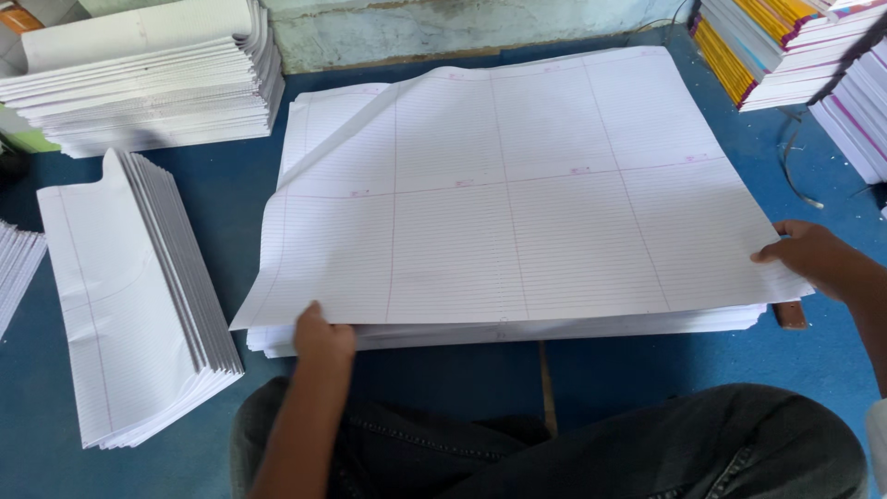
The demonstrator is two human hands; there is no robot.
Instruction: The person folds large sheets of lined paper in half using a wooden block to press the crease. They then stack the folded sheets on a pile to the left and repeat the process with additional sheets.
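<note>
Reaching forward over dark-trousered crossed legs, the left hand grips the near edge of a large ruled sheet, fingers curled together on the paper with the tips hidden beneath it. The right hand rests at the sheet's right edge, wrist bent inward, fingers closed on the margin; whether the thumb goes under cannot be told. That top sheet lies slightly lifted and skewed on a stack of like sheets on the blue floor, its far left corner folded over. A small brown object peeks out beneath the stack's right corner, too hidden to identify. Left of the stack lies a pile of folded ruled sheets, fanned along its edge; farther back left sits a taller pile of folded paper. At far right, stacked notebooks with yellow, blue and pink spines are cut off by the frame.
</note>
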